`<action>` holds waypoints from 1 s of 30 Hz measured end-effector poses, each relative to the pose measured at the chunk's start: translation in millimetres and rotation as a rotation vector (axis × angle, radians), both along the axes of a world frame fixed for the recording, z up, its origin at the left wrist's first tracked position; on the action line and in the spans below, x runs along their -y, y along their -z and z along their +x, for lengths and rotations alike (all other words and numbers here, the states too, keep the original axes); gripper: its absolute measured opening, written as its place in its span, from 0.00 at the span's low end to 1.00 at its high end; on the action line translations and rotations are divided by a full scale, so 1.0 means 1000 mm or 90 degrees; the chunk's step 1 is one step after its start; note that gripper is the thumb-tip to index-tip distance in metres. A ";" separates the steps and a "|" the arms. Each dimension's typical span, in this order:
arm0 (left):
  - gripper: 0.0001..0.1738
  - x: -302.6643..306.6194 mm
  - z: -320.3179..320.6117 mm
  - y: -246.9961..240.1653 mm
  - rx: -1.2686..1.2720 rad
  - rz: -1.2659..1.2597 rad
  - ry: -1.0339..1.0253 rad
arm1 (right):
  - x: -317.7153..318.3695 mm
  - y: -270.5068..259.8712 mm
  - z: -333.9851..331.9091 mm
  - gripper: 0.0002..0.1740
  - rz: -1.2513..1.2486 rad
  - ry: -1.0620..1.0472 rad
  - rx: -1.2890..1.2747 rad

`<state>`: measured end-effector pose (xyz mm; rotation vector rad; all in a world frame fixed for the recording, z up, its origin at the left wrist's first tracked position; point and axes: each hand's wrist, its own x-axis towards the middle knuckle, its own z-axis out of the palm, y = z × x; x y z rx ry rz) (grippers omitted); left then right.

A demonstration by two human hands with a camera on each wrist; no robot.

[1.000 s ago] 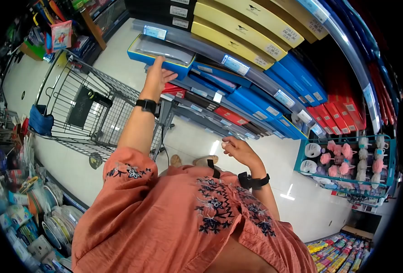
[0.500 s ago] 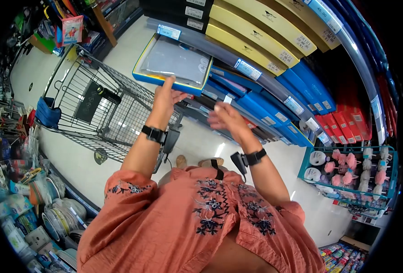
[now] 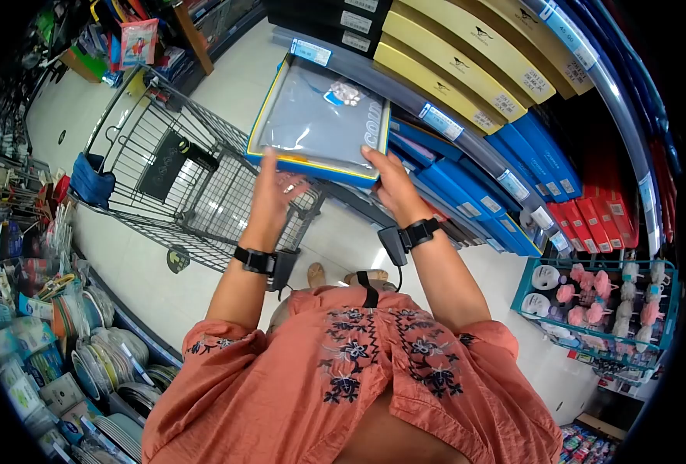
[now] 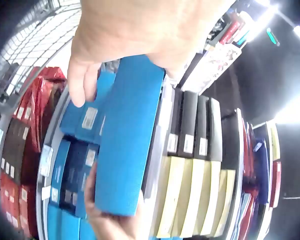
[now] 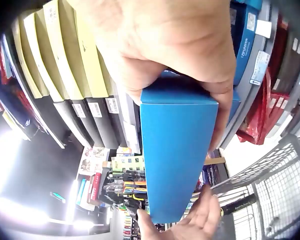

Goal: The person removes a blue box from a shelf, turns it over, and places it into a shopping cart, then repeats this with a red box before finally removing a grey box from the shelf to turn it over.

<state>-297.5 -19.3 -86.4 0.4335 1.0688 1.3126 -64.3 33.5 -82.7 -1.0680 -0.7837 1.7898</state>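
Note:
An open blue box (image 3: 317, 174) with a yellow inner rim is held up in front of me. In it lies a folded grey fabric item (image 3: 312, 116) in clear plastic, with pale lettering at its right side and a small tag on top. My left hand (image 3: 272, 203) holds the box's near left end, thumb at the rim and fingers below. At the near right corner my right hand (image 3: 395, 185) grips the box, its thumb over the rim. In the left wrist view the box's blue side (image 4: 127, 140) stands between both hands.
A wire shopping cart (image 3: 227, 189) stands at the left, close to the box. Shelves on the right carry yellow boxes (image 3: 451, 66), blue boxes (image 3: 532, 158) and red boxes (image 3: 590, 220). A teal wire basket (image 3: 590, 309) hangs at the right; stacked plates (image 3: 107, 359) are at lower left.
The box has come out from the shelf edge, nearer to me and to the right, and its top shows more. My right hand has risen and taken hold of its right corner.

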 end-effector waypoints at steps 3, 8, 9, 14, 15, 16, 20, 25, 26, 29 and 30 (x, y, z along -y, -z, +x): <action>0.53 -0.006 -0.049 0.009 -0.032 0.040 -0.050 | 0.011 -0.003 0.011 0.28 -0.005 0.006 0.005; 0.50 -0.021 -0.082 0.020 -0.113 0.037 0.069 | 0.026 0.001 0.027 0.32 -0.001 -0.035 0.003; 0.50 -0.024 -0.083 0.016 -0.121 0.054 0.127 | 0.030 0.002 0.029 0.33 -0.005 -0.046 0.010; 0.35 -0.010 -0.054 0.002 -0.249 0.000 0.094 | 0.046 0.000 0.033 0.36 0.001 -0.093 0.046; 0.34 -0.003 -0.053 0.003 -0.254 -0.001 0.090 | 0.049 -0.003 0.034 0.36 -0.004 -0.103 0.058; 0.34 0.003 -0.053 0.006 -0.259 -0.001 0.086 | 0.051 -0.005 0.035 0.37 -0.001 -0.117 0.063; 0.28 0.031 -0.054 0.002 -0.239 0.014 0.063 | 0.058 -0.005 0.036 0.38 0.026 -0.179 0.084; 0.25 0.061 -0.078 0.013 -0.221 -0.020 0.020 | 0.062 -0.009 0.015 0.39 0.061 -0.269 0.091; 0.26 0.069 -0.083 0.013 -0.219 -0.029 0.007 | 0.063 -0.007 0.009 0.39 0.068 -0.286 0.090; 0.26 0.092 -0.102 0.019 -0.274 -0.046 -0.014 | 0.069 -0.001 -0.009 0.39 0.056 -0.333 0.092; 0.27 0.100 -0.108 0.023 -0.277 -0.068 -0.033 | 0.070 -0.003 -0.015 0.38 0.035 -0.349 0.098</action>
